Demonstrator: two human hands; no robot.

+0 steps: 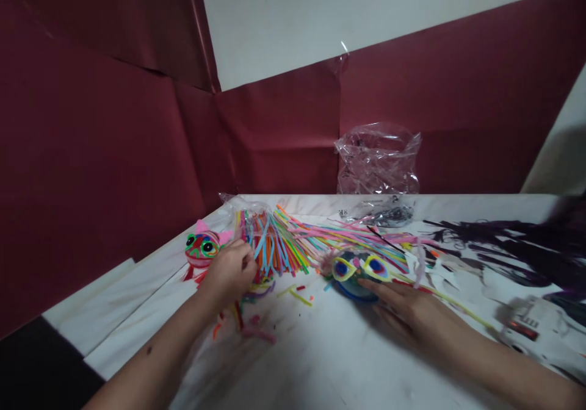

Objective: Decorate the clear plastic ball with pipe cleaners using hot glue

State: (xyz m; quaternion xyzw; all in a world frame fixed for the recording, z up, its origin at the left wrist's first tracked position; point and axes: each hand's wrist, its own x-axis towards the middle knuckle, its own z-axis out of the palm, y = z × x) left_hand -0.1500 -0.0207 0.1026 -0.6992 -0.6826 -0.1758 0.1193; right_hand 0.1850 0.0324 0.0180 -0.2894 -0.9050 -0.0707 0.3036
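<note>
My left hand [235, 266] is closed, its fingers curled down beside a fan of colourful pipe cleaners [270, 242]; anything inside it is hidden. Just left of it lies a red face figure [201, 250] with pink ears, green-ringed eyes and red tassels. My right hand [405, 306] has its fingers stretched out, the fingertips touching the lower right of a dark face figure [354, 273]. That face has yellow-rimmed eyes with blue centres, a small pink nose and a blue lower edge.
Cut pipe cleaner bits [297, 296] lie scattered between my hands. A clear plastic bag [379, 160] stands at the back against dark red paper. Dark purple strands [508, 245], white paper scraps [451, 273] and a white device [533, 324] are at the right.
</note>
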